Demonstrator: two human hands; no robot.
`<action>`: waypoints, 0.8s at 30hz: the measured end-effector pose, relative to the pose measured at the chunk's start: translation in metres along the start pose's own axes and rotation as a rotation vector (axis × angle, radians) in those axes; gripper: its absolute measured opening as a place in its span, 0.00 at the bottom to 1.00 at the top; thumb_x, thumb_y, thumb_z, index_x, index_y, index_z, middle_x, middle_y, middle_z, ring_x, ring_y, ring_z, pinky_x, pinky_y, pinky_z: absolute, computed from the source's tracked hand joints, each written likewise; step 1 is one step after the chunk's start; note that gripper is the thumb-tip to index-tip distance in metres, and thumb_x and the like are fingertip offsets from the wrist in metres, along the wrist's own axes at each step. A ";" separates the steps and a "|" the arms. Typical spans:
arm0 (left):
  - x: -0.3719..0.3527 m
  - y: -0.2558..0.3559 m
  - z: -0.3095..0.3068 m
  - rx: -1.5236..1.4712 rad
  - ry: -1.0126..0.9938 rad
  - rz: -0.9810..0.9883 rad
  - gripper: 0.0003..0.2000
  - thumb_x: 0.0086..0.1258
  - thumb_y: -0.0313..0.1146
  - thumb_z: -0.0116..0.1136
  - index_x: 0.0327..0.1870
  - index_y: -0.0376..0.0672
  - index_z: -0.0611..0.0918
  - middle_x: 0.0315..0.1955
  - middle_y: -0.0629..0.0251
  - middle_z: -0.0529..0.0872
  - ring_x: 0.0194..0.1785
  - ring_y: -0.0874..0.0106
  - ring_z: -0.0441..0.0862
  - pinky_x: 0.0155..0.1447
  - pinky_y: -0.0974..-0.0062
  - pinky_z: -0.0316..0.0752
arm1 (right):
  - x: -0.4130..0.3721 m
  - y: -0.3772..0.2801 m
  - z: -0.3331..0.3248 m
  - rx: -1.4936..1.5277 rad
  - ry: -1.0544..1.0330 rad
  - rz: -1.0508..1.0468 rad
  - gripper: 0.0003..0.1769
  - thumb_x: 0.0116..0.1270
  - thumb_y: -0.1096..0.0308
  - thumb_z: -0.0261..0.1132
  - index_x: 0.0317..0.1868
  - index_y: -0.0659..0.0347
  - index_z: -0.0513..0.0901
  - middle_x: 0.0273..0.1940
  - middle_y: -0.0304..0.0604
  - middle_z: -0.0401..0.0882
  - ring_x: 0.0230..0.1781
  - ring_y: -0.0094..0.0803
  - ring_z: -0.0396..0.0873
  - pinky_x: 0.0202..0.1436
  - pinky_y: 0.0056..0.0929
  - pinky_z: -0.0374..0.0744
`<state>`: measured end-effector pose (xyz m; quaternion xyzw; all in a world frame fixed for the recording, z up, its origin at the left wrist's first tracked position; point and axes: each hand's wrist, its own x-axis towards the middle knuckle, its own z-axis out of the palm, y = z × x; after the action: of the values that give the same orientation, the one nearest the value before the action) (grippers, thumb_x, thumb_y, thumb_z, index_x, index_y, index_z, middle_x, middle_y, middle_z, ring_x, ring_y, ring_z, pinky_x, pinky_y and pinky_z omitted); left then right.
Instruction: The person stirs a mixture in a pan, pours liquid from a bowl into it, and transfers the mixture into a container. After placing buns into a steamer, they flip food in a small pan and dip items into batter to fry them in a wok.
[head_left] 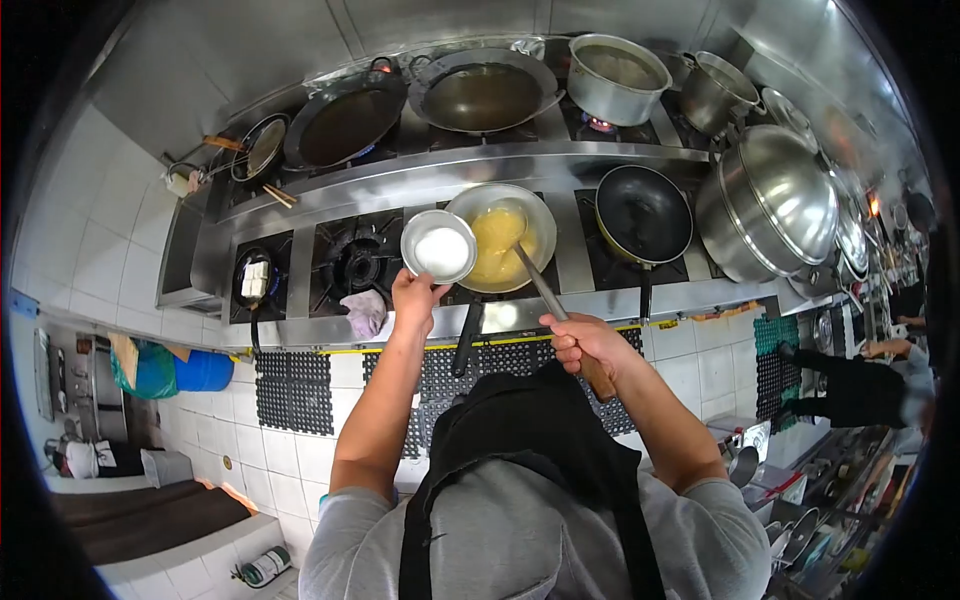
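Observation:
My left hand (415, 297) holds a small metal bowl (438, 246) with something white in it, raised beside the frying pan (503, 238). The pan sits on the front row of the stove and holds a yellow egg-like mixture (497, 240). My right hand (578, 343) grips the wooden handle of a long metal ladle (540, 283), whose end rests in the yellow mixture. The pan's dark handle (468, 337) sticks out toward me between my two arms.
An empty black pan (643, 213) sits right of the frying pan, a big domed steel lid (775, 198) beyond it. Woks (349, 122) and pots (617, 78) fill the back burners. A rag (365, 311) lies on the stove edge. Another person (862, 385) stands at right.

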<state>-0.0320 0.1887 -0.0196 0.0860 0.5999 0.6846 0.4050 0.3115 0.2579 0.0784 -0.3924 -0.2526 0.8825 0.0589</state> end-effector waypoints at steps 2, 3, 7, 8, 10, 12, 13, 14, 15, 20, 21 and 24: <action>0.013 -0.005 0.011 -0.008 -0.011 0.001 0.06 0.75 0.17 0.56 0.50 0.34 0.78 0.45 0.55 0.87 0.48 0.62 0.91 0.53 0.60 0.95 | -0.005 -0.001 0.002 -0.063 0.032 -0.038 0.19 0.83 0.65 0.64 0.69 0.57 0.75 0.29 0.28 0.71 0.23 0.19 0.69 0.26 0.27 0.71; 0.014 -0.003 0.020 0.012 -0.010 -0.003 0.06 0.75 0.16 0.56 0.48 0.35 0.78 0.46 0.56 0.87 0.49 0.62 0.91 0.53 0.60 0.95 | -0.007 -0.001 0.002 -0.137 0.062 -0.073 0.19 0.82 0.65 0.64 0.69 0.58 0.75 0.29 0.29 0.71 0.23 0.19 0.69 0.26 0.27 0.72; 0.027 -0.008 0.040 0.085 -0.048 0.017 0.06 0.74 0.16 0.56 0.47 0.36 0.79 0.44 0.58 0.86 0.47 0.64 0.90 0.53 0.60 0.95 | -0.008 0.001 -0.002 -0.270 0.125 -0.126 0.22 0.81 0.64 0.65 0.69 0.62 0.75 0.30 0.31 0.72 0.23 0.21 0.72 0.26 0.29 0.75; 0.033 -0.012 0.042 0.115 -0.047 0.029 0.06 0.74 0.16 0.57 0.46 0.36 0.79 0.44 0.58 0.85 0.46 0.65 0.89 0.52 0.60 0.95 | -0.004 0.006 -0.006 -0.433 0.170 -0.186 0.22 0.80 0.65 0.64 0.69 0.63 0.75 0.29 0.33 0.73 0.24 0.23 0.75 0.26 0.31 0.77; 0.036 -0.011 0.052 0.147 -0.052 0.042 0.06 0.73 0.16 0.58 0.45 0.37 0.79 0.43 0.59 0.85 0.45 0.66 0.88 0.52 0.61 0.95 | -0.003 0.007 -0.005 -0.591 0.218 -0.249 0.21 0.80 0.66 0.62 0.68 0.64 0.74 0.29 0.35 0.74 0.24 0.24 0.78 0.27 0.32 0.79; 0.034 -0.007 0.060 0.134 -0.015 0.104 0.07 0.73 0.18 0.59 0.36 0.39 0.75 0.37 0.63 0.82 0.38 0.71 0.86 0.44 0.64 0.95 | -0.003 0.005 -0.003 -0.877 0.360 -0.254 0.27 0.77 0.66 0.63 0.70 0.71 0.73 0.33 0.48 0.81 0.26 0.34 0.85 0.29 0.42 0.86; 0.034 -0.004 0.063 0.135 -0.018 0.104 0.07 0.73 0.18 0.59 0.36 0.39 0.75 0.37 0.63 0.82 0.38 0.71 0.86 0.44 0.64 0.95 | 0.011 0.019 -0.020 -0.874 0.362 -0.256 0.27 0.77 0.66 0.63 0.70 0.71 0.73 0.33 0.48 0.81 0.26 0.34 0.85 0.29 0.42 0.86; 0.036 0.000 0.064 0.133 -0.016 0.115 0.07 0.73 0.17 0.59 0.36 0.39 0.74 0.37 0.62 0.82 0.38 0.70 0.86 0.45 0.63 0.95 | 0.039 0.043 -0.051 -1.171 0.497 -0.493 0.25 0.76 0.67 0.62 0.68 0.71 0.73 0.34 0.52 0.83 0.26 0.36 0.86 0.29 0.43 0.86; 0.037 0.004 0.065 0.129 -0.013 0.126 0.07 0.73 0.17 0.58 0.37 0.39 0.74 0.38 0.62 0.82 0.39 0.70 0.86 0.45 0.63 0.95 | 0.045 0.048 -0.053 -1.464 0.631 -0.739 0.22 0.76 0.68 0.60 0.66 0.71 0.74 0.35 0.56 0.84 0.27 0.39 0.87 0.30 0.44 0.86; 0.041 0.031 0.060 0.048 0.032 0.123 0.07 0.73 0.16 0.57 0.41 0.39 0.73 0.38 0.60 0.82 0.41 0.68 0.87 0.51 0.58 0.95 | 0.038 0.045 -0.031 -1.223 0.521 -0.395 0.19 0.77 0.67 0.62 0.62 0.70 0.74 0.35 0.53 0.85 0.30 0.38 0.88 0.34 0.44 0.86; 0.041 0.037 0.058 -0.001 0.033 0.127 0.07 0.73 0.16 0.56 0.41 0.39 0.73 0.38 0.60 0.82 0.41 0.67 0.87 0.53 0.57 0.95 | 0.035 0.037 -0.022 -0.975 0.397 -0.222 0.18 0.78 0.66 0.63 0.61 0.68 0.75 0.34 0.48 0.84 0.30 0.35 0.86 0.35 0.43 0.85; 0.035 0.053 0.049 -0.072 0.037 0.116 0.07 0.73 0.16 0.56 0.43 0.38 0.73 0.39 0.60 0.83 0.43 0.66 0.88 0.59 0.54 0.94 | 0.037 0.025 -0.016 -0.272 0.124 -0.034 0.18 0.81 0.63 0.65 0.63 0.63 0.75 0.30 0.35 0.78 0.24 0.26 0.77 0.28 0.33 0.78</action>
<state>-0.0488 0.2511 0.0281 0.0934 0.5762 0.7296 0.3564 0.3000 0.2535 0.0328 -0.4460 -0.3723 0.8131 0.0359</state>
